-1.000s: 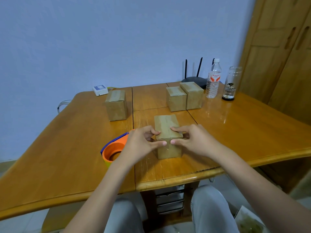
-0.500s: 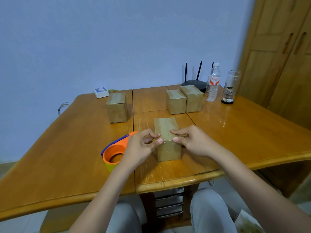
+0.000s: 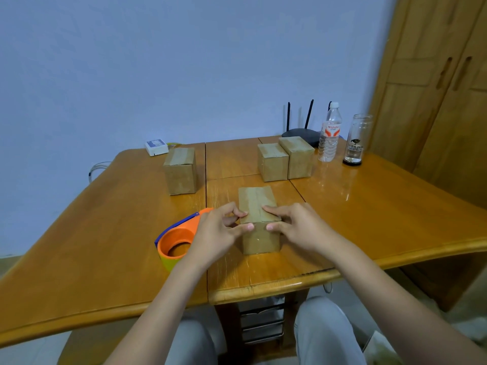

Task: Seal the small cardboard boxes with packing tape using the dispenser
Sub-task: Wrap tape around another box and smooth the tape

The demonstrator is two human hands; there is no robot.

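Pale blue wall backs a glossy wooden table (image 3: 369, 214) with a wooden wardrobe (image 3: 437, 83) at its right. Near the table's front edge, at the middle, stands the near box (image 3: 259, 225), a small cardboard cube with a strip of tape running along its top and down its front face. Both hands are on it. The left hand (image 3: 218, 233) has its fingers curled at the box's top left edge, thumb pressed against the upper front face. The right hand (image 3: 295, 227) mirrors it, forefinger laid flat over the top right of the tape and thumb on the front face, so the two thumbs nearly meet at the front top edge. Each hand pinches the box between thumb and fingers.

Just left of the box, partly behind the left hand, lies the dispenser (image 3: 176, 243), orange with a blue edge and a roll of brown tape inside its ring; neither hand touches it.

Toward the back left stands another taped box (image 3: 180, 171), alone. Toward the back centre a box pair (image 3: 286, 159) sits touching side by side. Behind the pair, at the back edge, is a black router (image 3: 300, 133) with upright antennas. To its right stand a water bottle (image 3: 329, 134) and a glass jar (image 3: 355, 139), near each other. A small white device (image 3: 156, 146) rests at the back left corner.
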